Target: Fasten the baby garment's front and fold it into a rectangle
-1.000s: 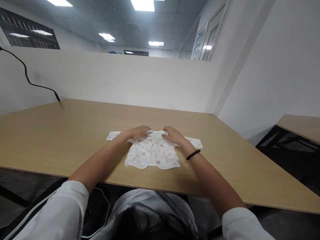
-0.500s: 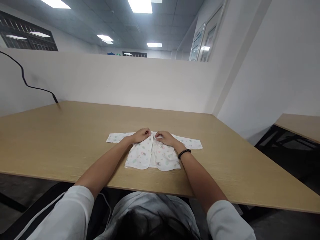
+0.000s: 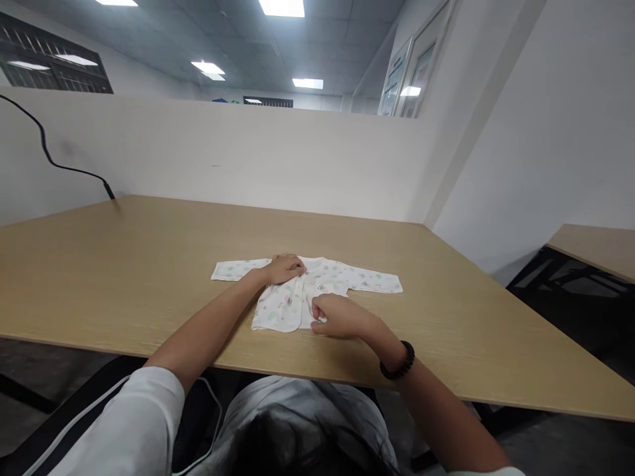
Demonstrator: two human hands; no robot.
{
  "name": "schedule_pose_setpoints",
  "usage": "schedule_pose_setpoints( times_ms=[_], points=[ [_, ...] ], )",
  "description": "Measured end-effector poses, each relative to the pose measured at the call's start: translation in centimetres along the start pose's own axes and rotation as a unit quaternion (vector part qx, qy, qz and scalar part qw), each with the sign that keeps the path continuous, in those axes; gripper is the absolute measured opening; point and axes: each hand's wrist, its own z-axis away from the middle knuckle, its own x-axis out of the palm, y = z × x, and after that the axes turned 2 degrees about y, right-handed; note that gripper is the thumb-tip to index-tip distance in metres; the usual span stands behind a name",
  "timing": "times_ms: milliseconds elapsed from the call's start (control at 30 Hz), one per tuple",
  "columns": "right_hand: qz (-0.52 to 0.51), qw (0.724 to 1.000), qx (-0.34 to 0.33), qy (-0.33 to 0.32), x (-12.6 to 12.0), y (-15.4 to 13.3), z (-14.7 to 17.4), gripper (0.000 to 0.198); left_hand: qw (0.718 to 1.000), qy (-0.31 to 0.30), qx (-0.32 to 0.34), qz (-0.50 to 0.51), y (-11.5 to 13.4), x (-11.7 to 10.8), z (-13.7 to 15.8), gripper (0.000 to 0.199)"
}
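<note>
A white baby jacket [image 3: 325,276] with a small coloured print lies flat on the table, front up, its sleeves spread out to both sides. Near the neckline, my left hand [image 3: 286,268] rests on the jacket with fingers closed at the edge of the front opening. My right hand [image 3: 340,316] is curled over the lower part of the right front panel, thumb and fingers drawn together on the cloth. That hand hides most of the panel's lower corner. A black beaded bracelet [image 3: 397,361] circles my right wrist.
The wooden table [image 3: 149,264] has its front edge close to my body. A white partition [image 3: 278,158] stands along its back. At the left, a black cable [image 3: 74,173] hangs down to the tabletop. Another table [image 3: 595,248] is off to the right.
My right hand has moved down from the neckline to the lower right front panel. My left hand stays near the neckline, now lying flatter over the cloth.
</note>
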Motion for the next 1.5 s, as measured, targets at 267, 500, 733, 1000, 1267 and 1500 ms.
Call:
schedule_pose_setpoints(
  times_ms=[267,500,733,1000,1267,1500],
  points=[
    [-0.198,0.951,0.146,0.187,-0.6,0.7,-0.5,0.002,0.986,0.046,-0.095,0.132,-0.5,0.6,-0.7,0.027],
    [-0.126,0.990,0.004,0.067,0.3,0.1,0.5,0.005,0.989,0.042,-0.132,0.047,-0.4,1.1,-0.5,0.028],
    [-0.115,0.992,0.028,0.049,-2.5,1.6,0.5,0.015,0.995,0.013,-0.092,-0.033,2.5,-0.5,-0.5,0.033],
    [-0.051,0.997,0.011,-0.053,-1.7,2.8,2.2,0.022,0.989,-0.039,-0.124,-0.065,4.1,-0.2,-2.4,0.012],
    [-0.027,0.999,-0.045,0.001,-0.9,2.1,3.7,0.008,0.987,0.016,-0.152,0.044,2.0,-0.5,-2.7,0.019],
    [-0.011,0.998,-0.054,-0.004,-1.4,1.5,3.7,0.017,0.990,0.009,-0.128,0.059,0.3,0.2,-2.2,0.017]
  ],
)
